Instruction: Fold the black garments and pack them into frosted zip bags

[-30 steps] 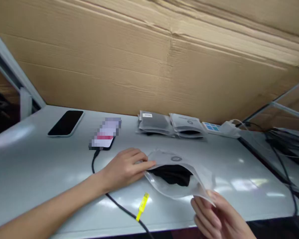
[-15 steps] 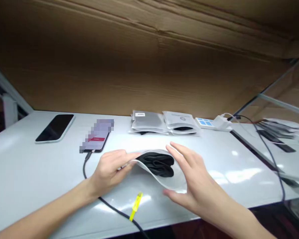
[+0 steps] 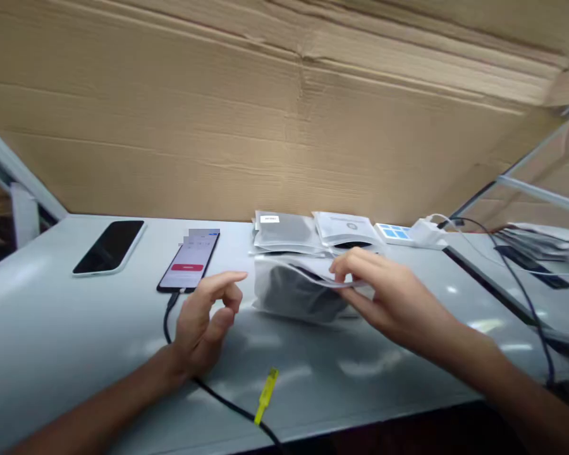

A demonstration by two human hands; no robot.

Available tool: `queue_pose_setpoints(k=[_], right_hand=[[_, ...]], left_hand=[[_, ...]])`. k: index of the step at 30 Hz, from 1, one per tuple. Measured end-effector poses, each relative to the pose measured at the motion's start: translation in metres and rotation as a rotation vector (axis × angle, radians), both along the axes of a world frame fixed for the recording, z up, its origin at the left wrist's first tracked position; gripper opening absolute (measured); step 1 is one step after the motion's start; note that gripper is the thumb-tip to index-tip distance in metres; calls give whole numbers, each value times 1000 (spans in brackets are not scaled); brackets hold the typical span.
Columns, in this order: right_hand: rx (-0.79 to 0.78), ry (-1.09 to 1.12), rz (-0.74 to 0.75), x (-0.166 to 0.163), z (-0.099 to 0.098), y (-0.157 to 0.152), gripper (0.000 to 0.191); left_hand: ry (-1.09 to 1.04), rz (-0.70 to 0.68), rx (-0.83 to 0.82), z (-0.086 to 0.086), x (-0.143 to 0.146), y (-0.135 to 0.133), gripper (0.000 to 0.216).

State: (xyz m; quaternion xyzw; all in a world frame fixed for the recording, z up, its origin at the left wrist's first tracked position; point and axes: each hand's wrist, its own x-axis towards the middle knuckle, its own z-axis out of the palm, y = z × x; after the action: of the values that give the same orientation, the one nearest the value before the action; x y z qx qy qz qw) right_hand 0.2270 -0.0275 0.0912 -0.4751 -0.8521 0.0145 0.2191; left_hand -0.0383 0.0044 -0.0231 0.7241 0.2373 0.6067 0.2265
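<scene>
Fingers of the right hand (image 3: 389,297) pinch the top edge of a frosted pouch (image 3: 296,291) with something dark inside — it rests mid-table (image 3: 52,328), just near of two stacked pouches (image 3: 313,230). Left hand (image 3: 203,322) hovers beside it, half-curled, holding nothing.

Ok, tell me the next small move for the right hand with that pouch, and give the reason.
Probably set the pouch down on the stack of pouches at the back of the table. The right hand pinches its top edge and carries it just in front of that stack, with dark contents already inside. The left hand is off it, loosely curled over the cable.
</scene>
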Motion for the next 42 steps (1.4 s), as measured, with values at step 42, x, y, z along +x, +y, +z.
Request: queue_pose_setpoints(k=[42], right_hand=[[149, -98, -116, 5, -86, 124, 13]], left_hand=[[497, -69, -588, 7, 9, 5, 33]])
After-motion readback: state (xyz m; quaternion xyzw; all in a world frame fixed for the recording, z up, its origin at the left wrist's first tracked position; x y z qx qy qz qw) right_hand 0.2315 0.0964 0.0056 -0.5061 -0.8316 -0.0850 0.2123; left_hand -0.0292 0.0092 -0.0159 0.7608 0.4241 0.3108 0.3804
